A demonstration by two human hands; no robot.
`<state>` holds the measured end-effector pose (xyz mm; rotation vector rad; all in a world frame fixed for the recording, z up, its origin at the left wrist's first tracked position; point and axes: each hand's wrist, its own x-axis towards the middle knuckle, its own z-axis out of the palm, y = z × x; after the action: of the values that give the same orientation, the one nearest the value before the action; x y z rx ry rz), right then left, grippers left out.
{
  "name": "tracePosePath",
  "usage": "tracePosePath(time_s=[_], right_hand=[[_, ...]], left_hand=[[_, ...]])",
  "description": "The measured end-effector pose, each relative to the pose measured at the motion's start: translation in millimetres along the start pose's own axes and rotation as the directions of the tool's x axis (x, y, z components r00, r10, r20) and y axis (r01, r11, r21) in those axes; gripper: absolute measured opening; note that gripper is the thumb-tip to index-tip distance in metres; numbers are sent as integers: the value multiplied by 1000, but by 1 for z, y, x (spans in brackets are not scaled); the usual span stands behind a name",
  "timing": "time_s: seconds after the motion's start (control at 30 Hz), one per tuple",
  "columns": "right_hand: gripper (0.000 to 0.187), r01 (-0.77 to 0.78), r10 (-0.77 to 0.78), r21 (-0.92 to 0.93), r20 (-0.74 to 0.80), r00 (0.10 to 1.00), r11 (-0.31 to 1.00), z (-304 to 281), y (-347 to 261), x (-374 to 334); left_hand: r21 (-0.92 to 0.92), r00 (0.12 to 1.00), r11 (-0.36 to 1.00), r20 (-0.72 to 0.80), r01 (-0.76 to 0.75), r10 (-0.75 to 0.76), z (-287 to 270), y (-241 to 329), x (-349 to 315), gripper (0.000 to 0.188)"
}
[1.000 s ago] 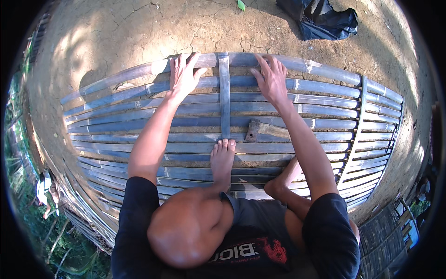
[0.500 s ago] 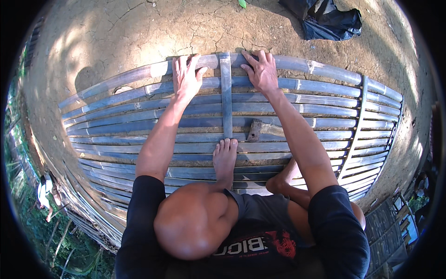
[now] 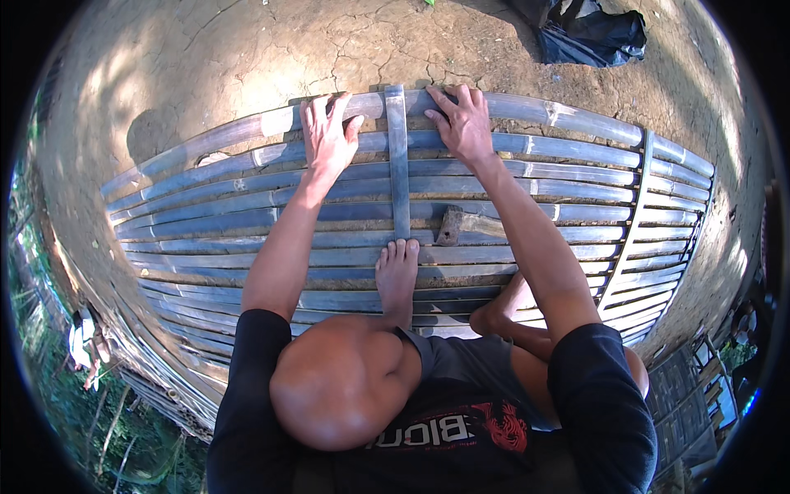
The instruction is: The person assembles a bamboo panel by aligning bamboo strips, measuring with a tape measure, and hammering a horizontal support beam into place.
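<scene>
My left hand [image 3: 330, 138] rests on the far bamboo pole [image 3: 568, 117] of a slatted bamboo panel [image 3: 329, 216], its fingers bent over the pole's far edge. To the right, my right hand [image 3: 466, 130] grips the same pole, fingers curled over it and thumb pointing toward the left. Between the hands, a flat bamboo crosspiece [image 3: 398, 169] runs across the slats toward me. My bare foot [image 3: 397, 272] presses on the slats at the near end of that crosspiece. A tool with a dark blocky head and pale handle [image 3: 477, 224] lies on the slats below my right forearm.
Cracked bare earth [image 3: 247, 70] surrounds the panel. A crumpled black plastic sheet [image 3: 588, 37] lies at the far right. A second crosspiece [image 3: 632, 218] spans the panel's right side. Bamboo poles [image 3: 164, 375] lie at the lower left, and a woven panel [image 3: 679, 412] stands at the lower right.
Both hands keep their places on the far pole. The view has shifted very slightly; nothing has been taken up or let go.
</scene>
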<state>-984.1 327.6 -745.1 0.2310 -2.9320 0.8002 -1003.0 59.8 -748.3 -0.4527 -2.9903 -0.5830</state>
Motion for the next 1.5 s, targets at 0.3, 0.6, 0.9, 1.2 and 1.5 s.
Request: tracePosePath(time_s=[0.3, 0.6, 0.9, 1.2, 1.5], right_hand=[[41, -46, 44, 22, 90, 995, 999, -3, -1, 3], [46, 68, -75, 53, 142, 987, 996, 28, -36, 40], [38, -17, -8, 160, 155, 988, 987, 38, -33, 37], [44, -50, 11, 196, 192, 981, 979, 36, -28, 40], [37, -54, -9, 261, 236, 972, 964, 38, -21, 40]], left_hand=[[-7, 1000, 1000, 3, 14, -14, 3, -4, 3, 48], [-6, 1000, 1000, -3, 7, -7, 5, -2, 2, 49], [0, 1000, 1000, 18, 17, -17, 0, -1, 7, 49], [-15, 992, 996, 93, 87, -85, -5, 2, 10, 49], [-18, 999, 999, 23, 37, -36, 5, -8, 5, 47]])
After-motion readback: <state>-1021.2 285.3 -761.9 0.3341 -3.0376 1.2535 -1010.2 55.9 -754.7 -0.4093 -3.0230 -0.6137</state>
